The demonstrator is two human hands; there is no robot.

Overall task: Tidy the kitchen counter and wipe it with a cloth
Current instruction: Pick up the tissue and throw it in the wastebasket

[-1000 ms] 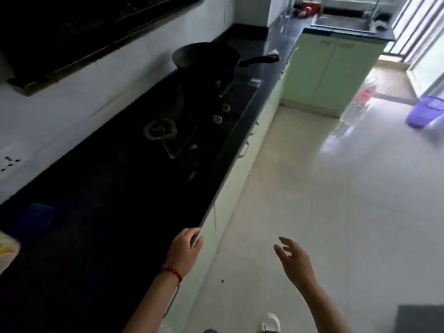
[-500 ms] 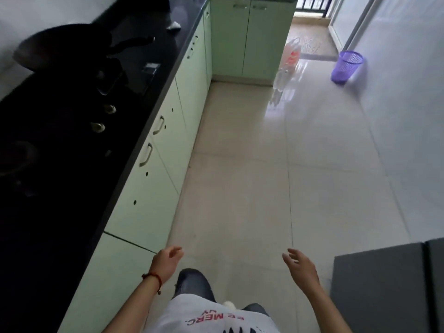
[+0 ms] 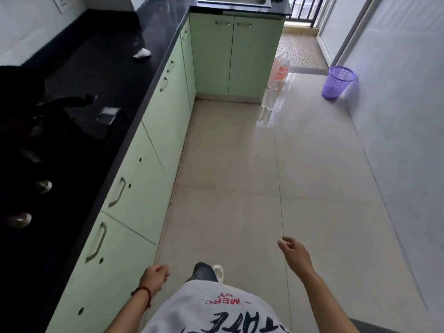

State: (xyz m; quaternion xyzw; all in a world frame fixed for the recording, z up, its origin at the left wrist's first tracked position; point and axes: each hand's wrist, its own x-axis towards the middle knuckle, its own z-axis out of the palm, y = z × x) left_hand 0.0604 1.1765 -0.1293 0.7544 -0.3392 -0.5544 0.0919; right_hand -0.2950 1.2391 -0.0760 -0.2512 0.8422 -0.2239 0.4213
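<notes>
Head view: your left hand (image 3: pixel 155 277) hangs at 6 o'clock low in frame, fingers loosely curled, grip empty, red cord on the wrist, just off the green cabinet fronts (image 3: pixel 134 188); your right hand (image 3: pixel 294 254) is at 5 o'clock over the floor (image 3: pixel 240 176), fingers relaxed and slightly spread, grip holding nothing; both hands well apart from the tabletop (image 3: pixel 108 68); black tabletop runs along the left from 8 to 11 o'clock; white crumpled cloth (image 3: pixel 142 53) lies on it at 11 o'clock, near the front edge, far from both hands; dark wok (image 3: pixel 21 92) at 9 o'clock, handle pointing right; two hob knobs (image 3: pixel 43 186) below it; sink (image 3: pixel 234 0) at 12 o'clock; purple basket (image 3: pixel 337 82) at 2 o'clock by the wall; plastic bag (image 3: pixel 281 70) on the floor beside the end cabinet.
</notes>
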